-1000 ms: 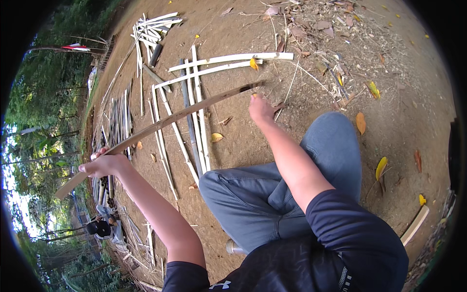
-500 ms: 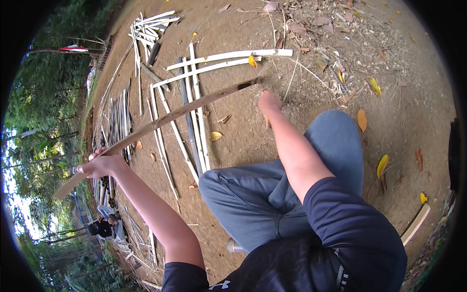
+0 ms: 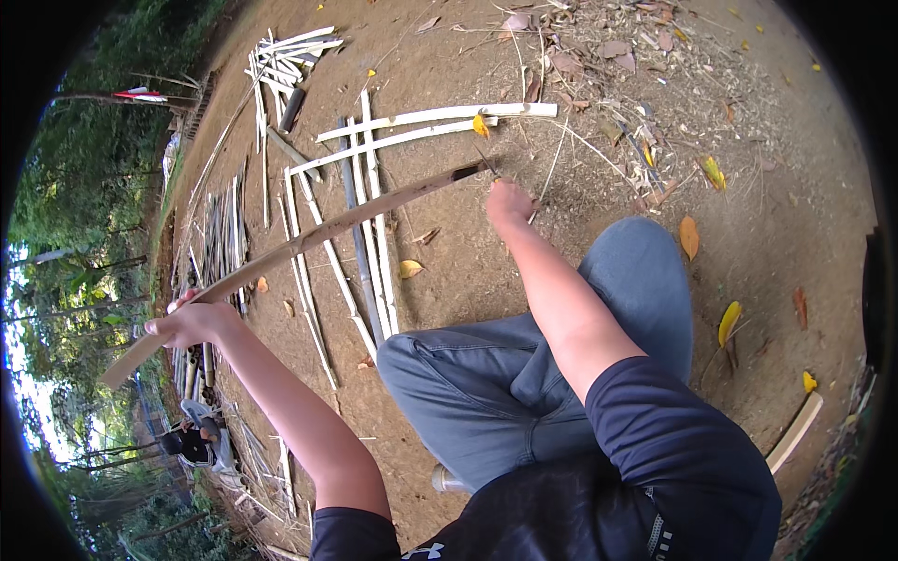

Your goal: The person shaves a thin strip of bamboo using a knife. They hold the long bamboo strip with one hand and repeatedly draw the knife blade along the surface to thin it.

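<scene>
A long brown bamboo strip (image 3: 323, 231) slants across the view, its far right end dark. My left hand (image 3: 192, 323) is closed around it near its left end, with a short length sticking out beyond the hand. In a closed fist, my right hand (image 3: 512, 201) grips a knife, whose thin dark blade (image 3: 485, 159) points up and left beside the strip's dark end. The knife's handle is mostly covered by my fingers. Whether blade and strip touch, I cannot tell. My legs (image 3: 477, 374) are folded under me on the dirt ground.
Pale split bamboo strips (image 3: 440, 114) lie crossed on the ground ahead. A heap of strips (image 3: 285, 58) is farther off, with a row of thinner sticks (image 3: 224, 229) at left. Another person (image 3: 196, 439) sits at the lower left. One short strip (image 3: 795, 432) lies to my right.
My right hand has shifted slightly left and down, and the knife blade now shows clearly beside the strip's end. The strip's dark end has dipped a little; my left hand keeps its grip.
</scene>
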The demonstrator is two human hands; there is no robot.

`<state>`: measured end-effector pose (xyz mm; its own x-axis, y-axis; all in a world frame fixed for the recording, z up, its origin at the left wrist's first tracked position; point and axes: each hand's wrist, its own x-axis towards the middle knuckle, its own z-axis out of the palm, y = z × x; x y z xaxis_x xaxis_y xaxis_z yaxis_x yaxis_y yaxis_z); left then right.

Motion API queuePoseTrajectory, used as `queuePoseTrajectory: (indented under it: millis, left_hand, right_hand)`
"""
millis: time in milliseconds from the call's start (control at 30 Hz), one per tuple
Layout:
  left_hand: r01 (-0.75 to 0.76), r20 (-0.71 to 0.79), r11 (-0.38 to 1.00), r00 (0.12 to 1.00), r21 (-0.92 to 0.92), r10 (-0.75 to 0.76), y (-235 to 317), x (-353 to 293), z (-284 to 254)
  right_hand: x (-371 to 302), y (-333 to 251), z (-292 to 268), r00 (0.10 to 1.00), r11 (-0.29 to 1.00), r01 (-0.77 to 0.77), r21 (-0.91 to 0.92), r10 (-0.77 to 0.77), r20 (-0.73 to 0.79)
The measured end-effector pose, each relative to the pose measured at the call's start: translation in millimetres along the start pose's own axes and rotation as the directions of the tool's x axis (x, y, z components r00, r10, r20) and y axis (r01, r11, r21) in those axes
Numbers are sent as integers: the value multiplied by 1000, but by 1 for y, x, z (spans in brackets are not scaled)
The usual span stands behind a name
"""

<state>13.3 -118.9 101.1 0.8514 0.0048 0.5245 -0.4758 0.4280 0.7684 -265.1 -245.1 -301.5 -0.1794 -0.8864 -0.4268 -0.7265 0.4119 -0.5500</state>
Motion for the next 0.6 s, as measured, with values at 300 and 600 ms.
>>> queuePoseTrajectory:
  millis: [300,600]
  left_hand:
    - [-47,10,999,999,-7,48,7,-7,10]
    - [5,50,999,999,-41,-3,10,-7,12]
  right_hand:
    - [-22,-16,-8,993,993,110,29,-109,-50]
    - [7,8,3,995,995,100,1,-100,25]
